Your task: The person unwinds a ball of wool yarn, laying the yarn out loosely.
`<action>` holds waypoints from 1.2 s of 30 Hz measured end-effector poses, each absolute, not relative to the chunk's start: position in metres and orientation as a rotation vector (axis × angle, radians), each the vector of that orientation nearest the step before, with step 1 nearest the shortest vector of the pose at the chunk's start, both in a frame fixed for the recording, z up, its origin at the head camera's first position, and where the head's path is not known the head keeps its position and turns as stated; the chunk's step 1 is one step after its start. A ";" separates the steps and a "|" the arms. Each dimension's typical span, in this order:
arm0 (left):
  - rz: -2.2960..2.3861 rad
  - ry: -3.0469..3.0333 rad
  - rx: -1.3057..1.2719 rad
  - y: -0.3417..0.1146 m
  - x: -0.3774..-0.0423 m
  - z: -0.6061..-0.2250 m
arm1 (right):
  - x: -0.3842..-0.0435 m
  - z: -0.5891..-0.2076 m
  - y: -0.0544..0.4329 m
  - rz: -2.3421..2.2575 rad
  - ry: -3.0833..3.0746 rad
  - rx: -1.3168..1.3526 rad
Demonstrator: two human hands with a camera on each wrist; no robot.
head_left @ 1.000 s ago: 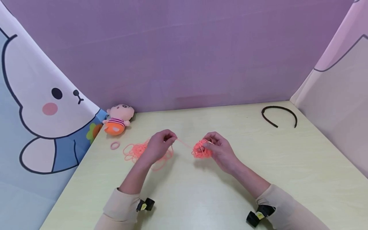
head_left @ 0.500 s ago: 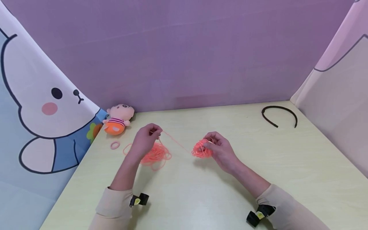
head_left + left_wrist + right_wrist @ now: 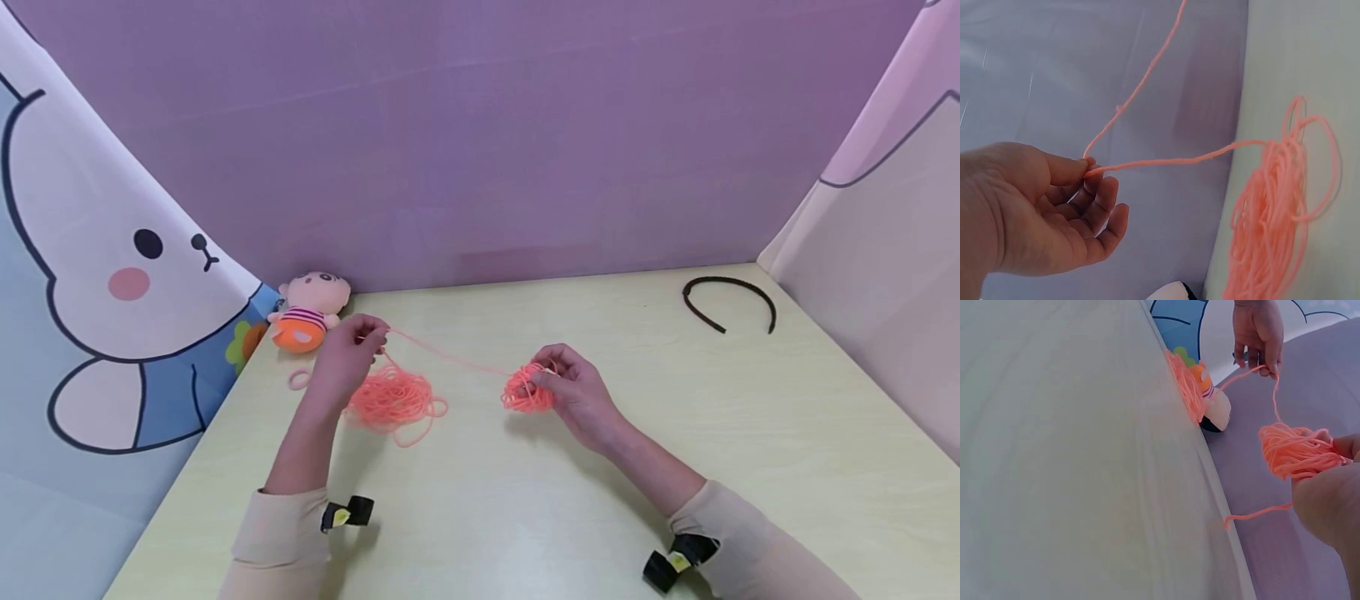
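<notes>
My left hand point(image 3: 347, 354) pinches a strand of coral yarn point(image 3: 1147, 163) between thumb and forefinger, raised over the table. One length drops from those fingers to a loose yarn pile point(image 3: 393, 398) on the table. Another length stretches across to a small wound yarn bundle point(image 3: 527, 389). That bundle is gripped by my right hand point(image 3: 581, 396), thumb in front, above the table. In the right wrist view a short loose yarn tail point(image 3: 1260, 513) hangs below the right hand.
A plush doll point(image 3: 309, 312) lies at the back left, partly behind the left hand. Near it is a pink ring point(image 3: 298, 380). At the back right of the pale table point(image 3: 600, 517) rests a black headband point(image 3: 731, 280). Purple cloth point(image 3: 480, 142) hangs behind.
My left hand has moved left and slightly away from me, drawing out a longer strand between the hands. More of the pile shows. The right hand stays in place.
</notes>
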State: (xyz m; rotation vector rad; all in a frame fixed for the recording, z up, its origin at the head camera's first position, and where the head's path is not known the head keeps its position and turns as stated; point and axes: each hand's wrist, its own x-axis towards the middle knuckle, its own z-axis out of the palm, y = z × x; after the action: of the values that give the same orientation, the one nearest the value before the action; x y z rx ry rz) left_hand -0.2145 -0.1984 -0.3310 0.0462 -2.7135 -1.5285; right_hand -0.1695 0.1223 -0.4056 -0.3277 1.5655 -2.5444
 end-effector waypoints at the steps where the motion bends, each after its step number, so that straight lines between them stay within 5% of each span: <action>1: -1.539 -2.713 0.063 -0.200 -0.215 -0.330 | -0.169 -0.406 0.122 -2.547 1.563 -0.327; 24: -1.479 -2.636 0.315 -0.238 -0.216 -0.324 | -0.170 -0.406 0.123 -2.544 1.580 -0.327; 36: -1.434 -2.756 -0.076 -0.177 -0.212 -0.341 | -0.169 -0.405 0.122 -2.557 1.556 -0.327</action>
State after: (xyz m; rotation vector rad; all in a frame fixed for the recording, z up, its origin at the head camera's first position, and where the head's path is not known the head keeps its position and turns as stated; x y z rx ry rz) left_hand -0.2124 -0.1766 -0.3411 -0.0759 -2.7558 -1.4340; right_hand -0.1690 0.1223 -0.4054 -0.3274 1.5560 -2.5575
